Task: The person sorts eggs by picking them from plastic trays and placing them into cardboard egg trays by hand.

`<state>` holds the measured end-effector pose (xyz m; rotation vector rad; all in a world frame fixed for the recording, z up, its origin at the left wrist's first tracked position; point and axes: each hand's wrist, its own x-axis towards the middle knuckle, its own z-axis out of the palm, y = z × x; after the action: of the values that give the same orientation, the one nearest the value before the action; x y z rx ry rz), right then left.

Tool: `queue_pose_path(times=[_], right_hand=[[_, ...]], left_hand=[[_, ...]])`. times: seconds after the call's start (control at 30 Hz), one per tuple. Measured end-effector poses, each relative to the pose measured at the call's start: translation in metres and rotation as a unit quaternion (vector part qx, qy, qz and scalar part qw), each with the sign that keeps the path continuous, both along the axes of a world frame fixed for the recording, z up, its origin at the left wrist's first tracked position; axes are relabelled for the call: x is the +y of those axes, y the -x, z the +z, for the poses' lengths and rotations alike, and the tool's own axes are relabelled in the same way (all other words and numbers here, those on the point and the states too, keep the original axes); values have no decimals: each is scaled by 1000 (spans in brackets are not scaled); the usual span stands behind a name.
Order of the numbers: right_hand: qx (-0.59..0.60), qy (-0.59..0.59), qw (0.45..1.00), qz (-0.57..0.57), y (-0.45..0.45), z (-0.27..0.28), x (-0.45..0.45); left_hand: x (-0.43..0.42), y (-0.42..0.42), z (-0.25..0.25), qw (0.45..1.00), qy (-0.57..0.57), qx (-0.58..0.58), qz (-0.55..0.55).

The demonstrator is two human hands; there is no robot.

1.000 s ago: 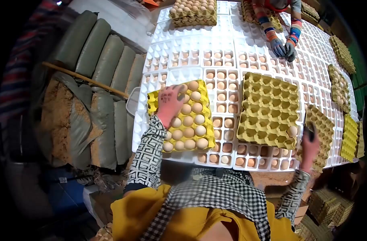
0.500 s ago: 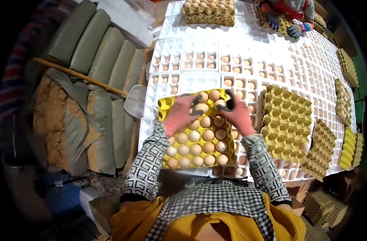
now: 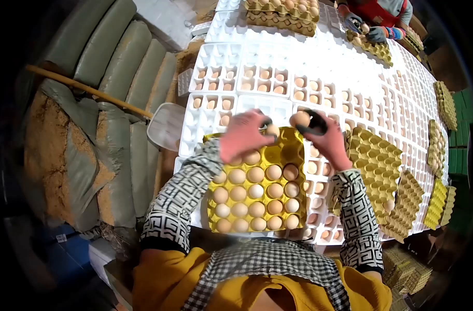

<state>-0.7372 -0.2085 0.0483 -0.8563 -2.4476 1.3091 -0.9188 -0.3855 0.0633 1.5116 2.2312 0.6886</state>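
Note:
A yellow egg tray [image 3: 271, 154] lies in front of me, its nearer rows full of brown and pale eggs [image 3: 256, 191] and several cells bare at its far end. My left hand [image 3: 245, 136], in a pink and black glove, is closed around an egg [image 3: 272, 130] above the tray's far side. Just past the far right corner, my right hand [image 3: 327, 139] grips another egg [image 3: 300, 119] between thumb and fingers. It is hidden whether either palm has more eggs. White foam egg boxes [image 3: 265, 103] with square cells lie beyond and beneath the tray.
Partly filled foam boxes spread across the table. Empty yellow trays [image 3: 373, 163] lie to the right, one with a single egg [image 3: 388, 205]. A co-worker's gloved hands [image 3: 373, 32] handle eggs at far right. Stacked sacks [image 3: 119, 67], a wooden pole [image 3: 91, 90] and a plastic scoop [image 3: 166, 126] are left.
Both my hands have lifted eggs from the tray's far rows, leaving bare cells. My right hand has moved outward to the right. The co-worker's hands have risen off their tray with eggs.

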Motion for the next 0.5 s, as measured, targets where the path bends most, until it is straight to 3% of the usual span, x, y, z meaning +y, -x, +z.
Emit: queue_pose_path(times=[0.03, 0.1, 0.17, 0.23, 0.27, 0.3, 0.37, 0.43, 0.5], right_hand=[[6, 61, 997, -38, 11, 0, 8], [3, -42, 999, -4, 45, 9, 11], [-10, -145, 986, 76, 83, -27, 17], [-113, -222, 952, 178, 117, -50, 15], [-225, -177, 937, 199, 126, -51, 12], [-176, -217, 941, 192, 128, -75, 13], [-65, -101, 983, 139, 122, -80, 15], [-3, -41, 983, 176, 111, -79, 17], [-143, 160, 968, 129, 102, -34, 12]], left_hand=[[-6, 18, -2, 991, -54, -100, 65], [-11, 49, -5, 965, -102, -81, 227], [-2, 80, -36, 967, -59, -41, 243], [15, 86, -62, 978, 45, 68, 192], [20, 88, -73, 978, 119, 63, 158], [19, 91, -97, 988, 70, 77, 119], [24, 87, -82, 994, 51, 14, 97], [19, 79, -85, 999, 25, -12, 25], [14, 75, -94, 999, 19, -39, 16]])
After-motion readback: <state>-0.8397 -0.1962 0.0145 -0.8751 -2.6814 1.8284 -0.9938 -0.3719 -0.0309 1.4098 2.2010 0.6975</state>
